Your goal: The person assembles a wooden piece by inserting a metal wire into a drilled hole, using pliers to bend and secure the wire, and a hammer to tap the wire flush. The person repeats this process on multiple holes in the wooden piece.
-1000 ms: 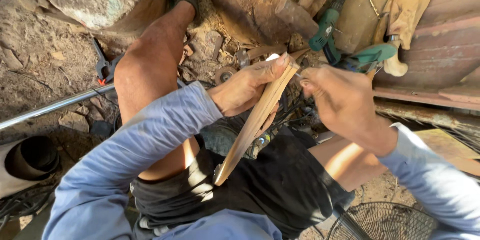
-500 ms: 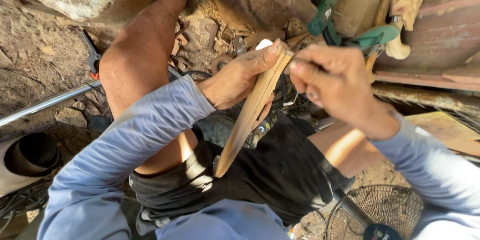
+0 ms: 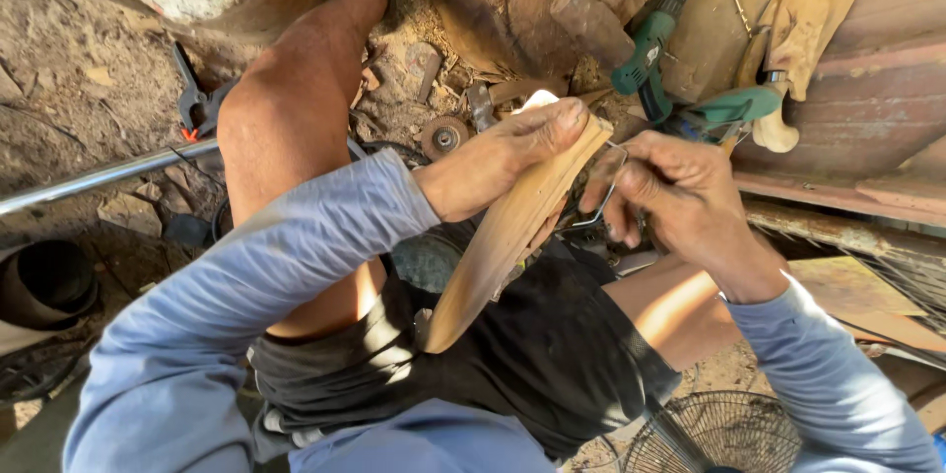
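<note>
Two hands: both at work over the person's lap.
Wooden slat [image 3: 503, 236]: slants from lap up to the fingers.
Left hand [image 3: 503, 160]: clamped around the slat's upper end.
Right hand [image 3: 680, 192]: fingers pinched shut on a bent wire piece [image 3: 603, 199], just beside the slat's top.

Outdoor, dirt-floor woodworking site. Bare earth and stones [image 3: 118, 89] at 10 o'clock; green cordless drill [image 3: 645, 54] and a second green tool [image 3: 734, 108] at 1 o'clock; wooden planks [image 3: 867, 59] at 2 o'clock; metal pipe [image 3: 99, 177] at 9 o'clock.
</note>
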